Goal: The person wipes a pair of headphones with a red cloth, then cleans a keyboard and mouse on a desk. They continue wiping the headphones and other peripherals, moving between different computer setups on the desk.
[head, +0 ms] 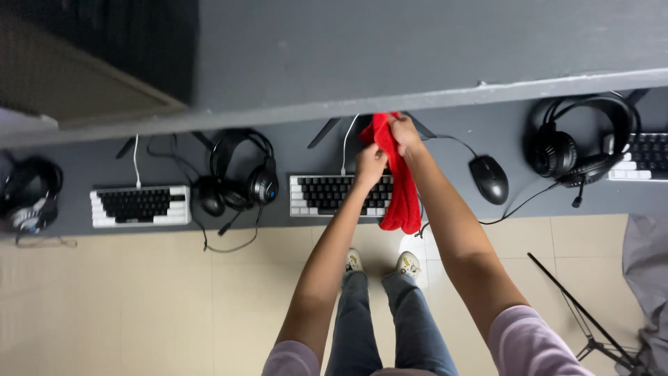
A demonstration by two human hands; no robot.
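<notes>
Red cloth [398,182] in both hands' grip

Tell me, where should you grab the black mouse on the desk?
Grip the black mouse across its two long sides, coming down from above. Its rounded hump faces up and nothing lies on it. Its cable leaves from the far end, so stay off that end. Both hands are busy with the red cloth.

A long grey table [445,143] carries three black-and-white keyboards [140,205], three black headsets [245,174], two black mice [489,179] and their cables.
</notes>
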